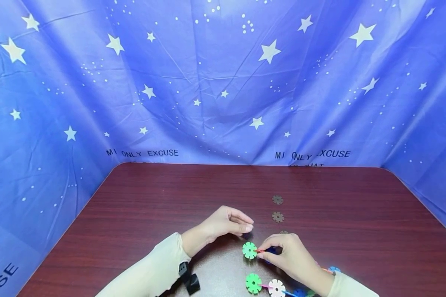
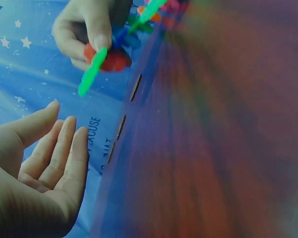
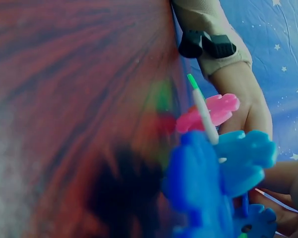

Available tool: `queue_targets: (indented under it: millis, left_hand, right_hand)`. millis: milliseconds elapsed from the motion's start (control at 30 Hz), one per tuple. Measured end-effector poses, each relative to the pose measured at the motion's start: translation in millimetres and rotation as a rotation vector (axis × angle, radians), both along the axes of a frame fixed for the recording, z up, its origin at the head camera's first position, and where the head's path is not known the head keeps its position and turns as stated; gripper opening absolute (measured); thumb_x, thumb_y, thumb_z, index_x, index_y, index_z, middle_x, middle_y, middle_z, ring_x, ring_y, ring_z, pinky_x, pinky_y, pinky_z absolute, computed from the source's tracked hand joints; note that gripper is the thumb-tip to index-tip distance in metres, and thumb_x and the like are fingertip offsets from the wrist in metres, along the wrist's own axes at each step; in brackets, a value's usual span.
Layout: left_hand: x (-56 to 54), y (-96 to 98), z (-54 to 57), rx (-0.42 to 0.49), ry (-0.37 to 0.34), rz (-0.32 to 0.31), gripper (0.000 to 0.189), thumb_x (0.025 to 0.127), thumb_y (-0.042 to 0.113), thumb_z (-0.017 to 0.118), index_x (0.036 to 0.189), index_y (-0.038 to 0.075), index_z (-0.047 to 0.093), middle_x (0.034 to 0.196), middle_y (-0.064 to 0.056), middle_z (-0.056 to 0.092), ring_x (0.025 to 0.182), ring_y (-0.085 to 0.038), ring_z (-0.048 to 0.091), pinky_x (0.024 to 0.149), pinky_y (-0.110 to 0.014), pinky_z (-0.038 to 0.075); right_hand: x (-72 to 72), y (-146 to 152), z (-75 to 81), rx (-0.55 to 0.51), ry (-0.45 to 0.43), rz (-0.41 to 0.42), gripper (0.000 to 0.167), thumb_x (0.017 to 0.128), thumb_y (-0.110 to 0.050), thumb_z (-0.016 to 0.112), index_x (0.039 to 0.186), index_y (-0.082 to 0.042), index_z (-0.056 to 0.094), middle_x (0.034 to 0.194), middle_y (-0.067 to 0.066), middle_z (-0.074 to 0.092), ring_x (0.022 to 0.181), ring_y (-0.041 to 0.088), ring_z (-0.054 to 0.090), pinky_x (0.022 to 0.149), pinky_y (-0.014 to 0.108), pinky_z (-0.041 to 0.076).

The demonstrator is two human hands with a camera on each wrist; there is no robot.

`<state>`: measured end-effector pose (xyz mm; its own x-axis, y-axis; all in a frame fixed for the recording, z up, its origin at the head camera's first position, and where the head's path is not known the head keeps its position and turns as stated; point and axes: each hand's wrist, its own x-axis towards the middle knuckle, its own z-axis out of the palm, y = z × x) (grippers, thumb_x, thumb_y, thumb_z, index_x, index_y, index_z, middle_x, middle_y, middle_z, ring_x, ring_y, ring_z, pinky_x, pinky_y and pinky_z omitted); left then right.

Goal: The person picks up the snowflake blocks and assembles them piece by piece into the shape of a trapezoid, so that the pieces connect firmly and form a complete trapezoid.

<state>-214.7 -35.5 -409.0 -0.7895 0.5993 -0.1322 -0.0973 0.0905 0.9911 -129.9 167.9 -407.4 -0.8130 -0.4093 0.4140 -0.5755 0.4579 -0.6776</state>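
Note:
My right hand [image 1: 293, 255] pinches a red notched disc [image 2: 114, 60] between thumb and fingers. A bright green notched disc [image 1: 249, 250] sticks out from the red one toward the left. Dark blue shows behind those fingers, but the hand hides how it joins. To the upper left, my left hand [image 1: 223, 222] is held apart from the discs with fingers extended and nothing in them. Closer to me lies a linked chain with a green disc [image 1: 253, 284], a pink one seen edge-on [image 1: 265, 286] and a white disc [image 1: 276, 288]; it continues under the right forearm.
Two brown notched discs [image 1: 277, 200] [image 1: 278, 217] lie in a line beyond the right hand, with a third partly hidden. A starry blue curtain [image 1: 223, 82] surrounds the dark red wooden table [image 1: 163, 189]. Blue discs [image 3: 246, 161] fill the near right wrist view.

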Motion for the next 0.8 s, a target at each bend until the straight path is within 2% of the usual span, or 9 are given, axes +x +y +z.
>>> queue_targets:
  millis: [133, 267, 367, 433, 600, 700, 800]
  left_hand:
    - [-9.1, 16.8, -2.8, 0.014, 0.017, -0.06, 0.026, 0.08, -0.005, 0.069, 0.106, -0.009, 0.067, 0.101, -0.017, 0.07, 0.084, -0.015, 0.069, 0.075, -0.028, 0.055]
    - [-14.2, 36.6, -7.0, 0.005, 0.038, -0.153, 0.029, 0.08, -0.007, 0.069, 0.108, -0.006, 0.067, 0.107, -0.016, 0.068, 0.092, -0.017, 0.068, 0.079, -0.027, 0.054]
    - [-16.8, 49.4, -11.4, -0.015, 0.069, -0.218, 0.031, 0.08, -0.007, 0.069, 0.11, -0.003, 0.068, 0.11, -0.014, 0.068, 0.097, -0.014, 0.066, 0.08, -0.025, 0.053]
    - [-17.7, 56.3, -14.8, -0.03, 0.112, -0.239, 0.031, 0.08, -0.006, 0.07, 0.11, -0.001, 0.068, 0.11, -0.012, 0.068, 0.097, -0.011, 0.065, 0.079, -0.023, 0.052]
    - [-14.6, 70.0, -19.5, -0.101, 0.274, -0.204, 0.029, 0.077, -0.002, 0.074, 0.106, 0.002, 0.071, 0.103, -0.005, 0.071, 0.087, -0.002, 0.065, 0.073, -0.018, 0.052]
    - [-10.9, 75.8, -19.2, -0.177, 0.365, -0.178, 0.028, 0.076, 0.001, 0.076, 0.104, 0.005, 0.073, 0.098, -0.001, 0.072, 0.077, 0.003, 0.062, 0.067, -0.016, 0.052]
    - [-8.9, 79.6, -18.7, -0.259, 0.453, -0.184, 0.028, 0.077, 0.005, 0.076, 0.105, 0.009, 0.074, 0.099, 0.001, 0.072, 0.075, 0.006, 0.06, 0.064, -0.013, 0.05]
  right_hand:
    - [1.2, 5, 2.5, 0.014, 0.008, 0.016, 0.005, 0.08, -0.014, 0.075, 0.081, -0.019, 0.074, 0.078, -0.012, 0.069, 0.07, -0.003, 0.056, 0.056, 0.021, 0.049]
    - [1.7, 9, 3.7, 0.009, 0.006, 0.04, 0.005, 0.08, -0.015, 0.075, 0.082, -0.019, 0.073, 0.08, -0.011, 0.07, 0.075, -0.001, 0.06, 0.06, 0.022, 0.051]
    - [2.7, 11, 3.0, 0.003, -0.011, 0.048, 0.005, 0.08, -0.016, 0.074, 0.083, -0.02, 0.074, 0.082, -0.01, 0.07, 0.077, 0.0, 0.061, 0.061, 0.023, 0.052]
    - [3.4, 12, 2.0, 0.001, -0.022, 0.054, 0.005, 0.081, -0.016, 0.074, 0.083, -0.02, 0.074, 0.082, -0.01, 0.07, 0.077, 0.0, 0.06, 0.061, 0.023, 0.052]
    - [4.3, 13, 0.6, -0.003, -0.05, 0.081, 0.006, 0.081, -0.014, 0.073, 0.085, -0.019, 0.073, 0.083, -0.01, 0.071, 0.077, 0.001, 0.06, 0.06, 0.023, 0.052]
    - [4.7, 15, 1.1, -0.007, -0.073, 0.101, 0.006, 0.082, -0.013, 0.072, 0.086, -0.018, 0.074, 0.084, -0.009, 0.071, 0.077, 0.001, 0.061, 0.061, 0.023, 0.052]
    - [5.5, 16, 2.0, -0.006, -0.09, 0.115, 0.005, 0.084, -0.016, 0.07, 0.087, -0.017, 0.074, 0.085, -0.007, 0.071, 0.078, 0.001, 0.062, 0.061, 0.023, 0.053]
